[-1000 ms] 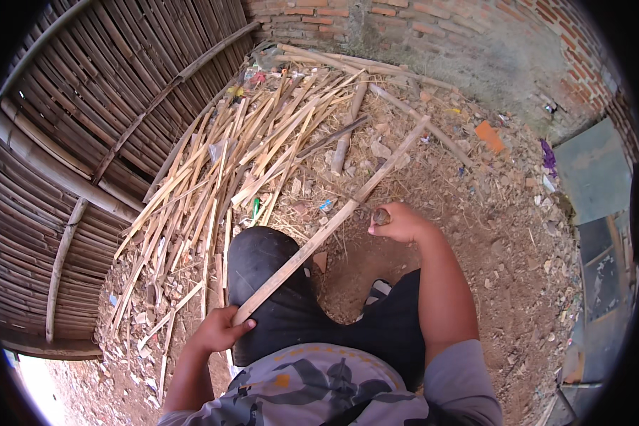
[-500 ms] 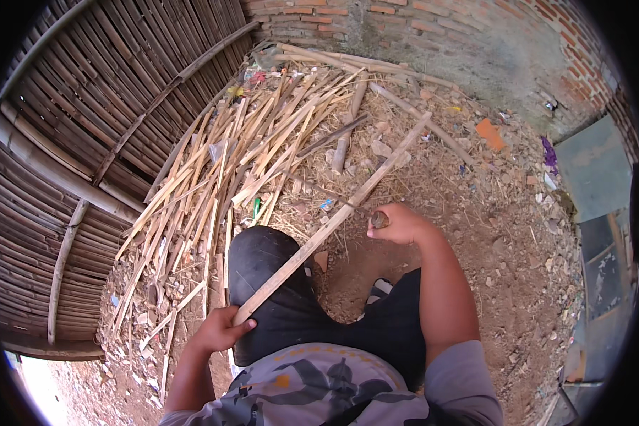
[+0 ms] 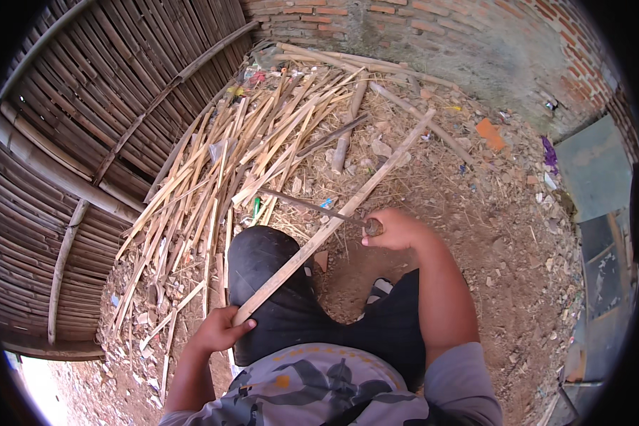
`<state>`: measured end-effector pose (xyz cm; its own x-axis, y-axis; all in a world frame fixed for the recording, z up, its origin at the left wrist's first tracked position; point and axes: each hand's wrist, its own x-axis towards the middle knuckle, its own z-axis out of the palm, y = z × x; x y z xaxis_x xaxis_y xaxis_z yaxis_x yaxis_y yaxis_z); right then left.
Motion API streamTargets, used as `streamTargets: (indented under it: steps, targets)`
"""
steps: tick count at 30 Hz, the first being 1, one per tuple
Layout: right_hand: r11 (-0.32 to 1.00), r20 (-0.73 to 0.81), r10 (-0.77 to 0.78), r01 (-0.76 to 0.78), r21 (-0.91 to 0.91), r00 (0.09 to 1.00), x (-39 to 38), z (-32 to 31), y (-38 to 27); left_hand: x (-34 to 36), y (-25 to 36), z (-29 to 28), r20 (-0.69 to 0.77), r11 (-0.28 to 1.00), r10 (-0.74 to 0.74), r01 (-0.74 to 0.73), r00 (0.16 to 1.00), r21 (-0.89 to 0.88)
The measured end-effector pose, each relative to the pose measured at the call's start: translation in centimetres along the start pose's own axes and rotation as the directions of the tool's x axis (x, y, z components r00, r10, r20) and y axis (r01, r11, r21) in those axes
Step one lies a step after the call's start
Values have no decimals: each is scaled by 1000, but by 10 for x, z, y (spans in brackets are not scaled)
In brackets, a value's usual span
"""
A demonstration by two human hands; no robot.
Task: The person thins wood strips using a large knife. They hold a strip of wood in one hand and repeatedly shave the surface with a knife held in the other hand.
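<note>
My left hand (image 3: 216, 331) grips the near end of a long flat bamboo strip (image 3: 334, 224) that lies across my left knee (image 3: 263, 263) and points up and to the right toward the wall. My right hand (image 3: 397, 228) holds the handle of a long thin blade (image 3: 305, 205). The blade reaches left and rests across the strip near its middle. I am seated, in dark shorts and a grey patterned shirt.
A heap of split bamboo strips (image 3: 227, 163) lies on the dirt ahead and to the left. A woven bamboo fence (image 3: 85, 128) stands at left, a brick wall (image 3: 440, 28) at the back. Dark flat slabs (image 3: 600, 206) sit at right. Chips and scraps litter the ground.
The blade now lies across the strip, reaching out to the left of my right hand. Both hands have stayed almost where they were.
</note>
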<state>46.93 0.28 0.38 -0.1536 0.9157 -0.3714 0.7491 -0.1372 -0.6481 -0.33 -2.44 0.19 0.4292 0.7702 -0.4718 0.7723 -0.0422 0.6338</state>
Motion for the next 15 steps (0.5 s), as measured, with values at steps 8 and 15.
streamTargets:
  steps: [8, 15]
  targets:
    - [986, -143, 167, -166, 21, 976, -4, -13, 8, 2, -2, 0, 18, 999, -28, 29, 999, -15]
    - [996, -44, 49, -52, -75, 998, -8, -4, -20, 0, -4, -1, 23, 999, -30, 30, 999, -26]
